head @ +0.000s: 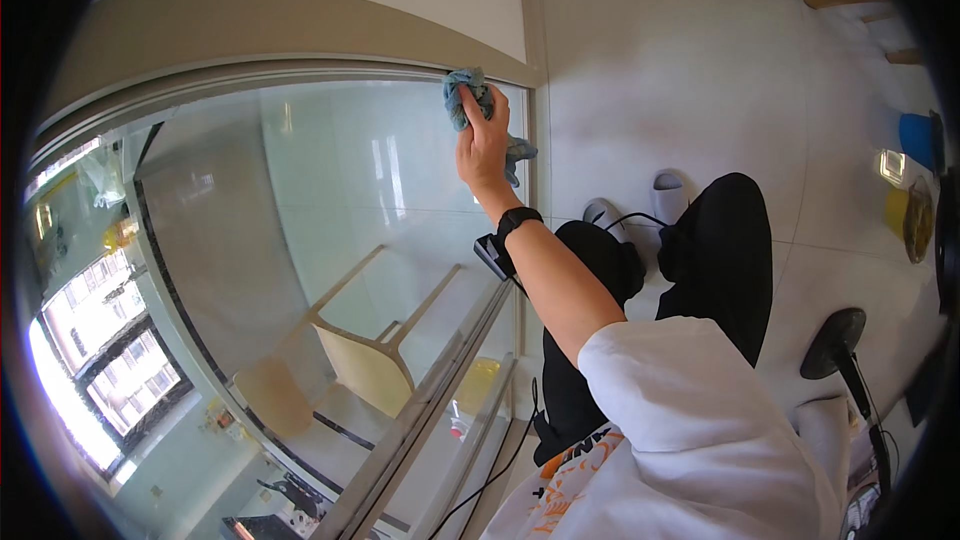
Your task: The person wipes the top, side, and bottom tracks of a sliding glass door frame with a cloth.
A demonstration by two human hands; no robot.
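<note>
My right hand (486, 146) grips a crumpled blue cloth (463, 99) near the top corner of a glass panel (337, 142). One end of the cloth hangs below the fingers, beside the panel's frame. The fingers press the bunched cloth at the metal frame strip (300, 67) along the glass edge. Around my right wrist is a black strap (519, 219) with a small black box (491, 255) and a cable. My left hand is out of view.
Pale chairs (364, 364) show through or in the glass. A metal frame bar (420, 420) runs diagonally below my arm. Grey slippers (667, 196) are on the tiled floor (675, 75) by my bent knees. A black disc-shaped base (832, 343) and a blue container (915, 140) are at right.
</note>
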